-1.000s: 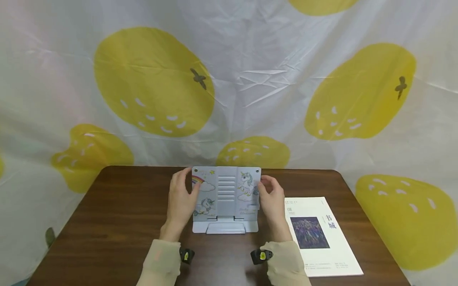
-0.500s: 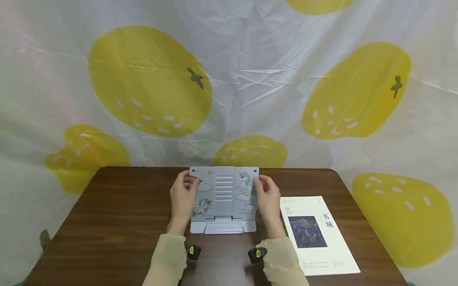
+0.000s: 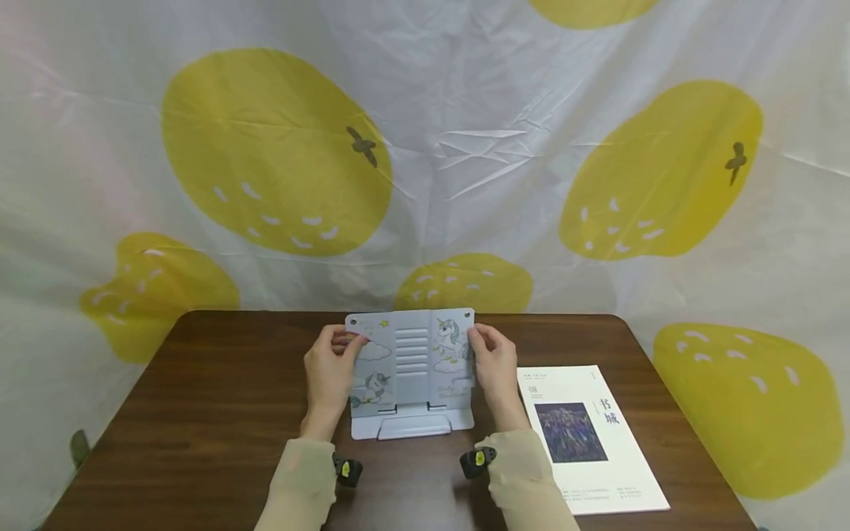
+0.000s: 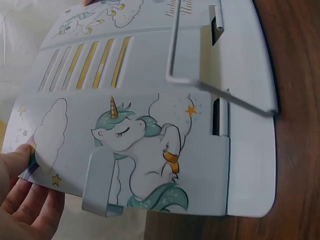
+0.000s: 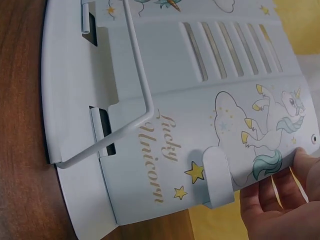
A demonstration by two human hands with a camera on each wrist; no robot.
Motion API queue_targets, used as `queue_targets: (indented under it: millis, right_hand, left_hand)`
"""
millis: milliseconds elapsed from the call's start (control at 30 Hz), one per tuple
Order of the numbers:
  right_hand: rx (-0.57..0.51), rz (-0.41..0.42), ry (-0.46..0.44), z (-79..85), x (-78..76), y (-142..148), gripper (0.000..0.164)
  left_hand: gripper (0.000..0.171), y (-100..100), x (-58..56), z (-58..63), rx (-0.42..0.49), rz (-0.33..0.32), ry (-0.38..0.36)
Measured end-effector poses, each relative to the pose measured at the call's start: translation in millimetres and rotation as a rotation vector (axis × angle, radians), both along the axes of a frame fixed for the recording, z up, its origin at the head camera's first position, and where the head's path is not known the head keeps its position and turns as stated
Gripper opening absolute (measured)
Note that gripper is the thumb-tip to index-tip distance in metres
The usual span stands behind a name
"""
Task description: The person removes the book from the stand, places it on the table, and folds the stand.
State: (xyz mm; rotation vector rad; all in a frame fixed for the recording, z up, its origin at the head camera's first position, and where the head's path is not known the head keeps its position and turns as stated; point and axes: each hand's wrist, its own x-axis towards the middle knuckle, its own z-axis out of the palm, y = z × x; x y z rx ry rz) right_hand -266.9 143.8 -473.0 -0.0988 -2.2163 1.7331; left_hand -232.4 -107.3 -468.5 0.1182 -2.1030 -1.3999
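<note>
A white metal book stand with unicorn drawings stands unfolded on the table, its slotted back panel raised above a flat base. My left hand pinches the panel's left edge, thumb on the front and fingers behind, as the left wrist view shows with the fingers. At the opposite edge my right hand grips the panel the same way, its fingers partly behind it. A wire page holder crosses the lower front, and a small side clip sticks out near the edge.
A white book with a dark picture on its cover lies flat to the right of the stand, close to the right forearm. The brown wooden table ends at a white curtain with yellow fruit prints.
The stand has turned slightly, its left side coming a little nearer, with both hands still on its edges. The view has shifted a little; the book lies as before.
</note>
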Motion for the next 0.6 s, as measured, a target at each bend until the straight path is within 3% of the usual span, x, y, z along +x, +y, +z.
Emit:
queue_targets:
  millis: [600]
  right_hand:
    - [0.106, 0.068, -0.026, 6.2, -29.6, -10.5, 0.024]
  left_hand:
    - [0.021, -1.5, 26.3, -3.7, -0.005, 0.032, 0.044]
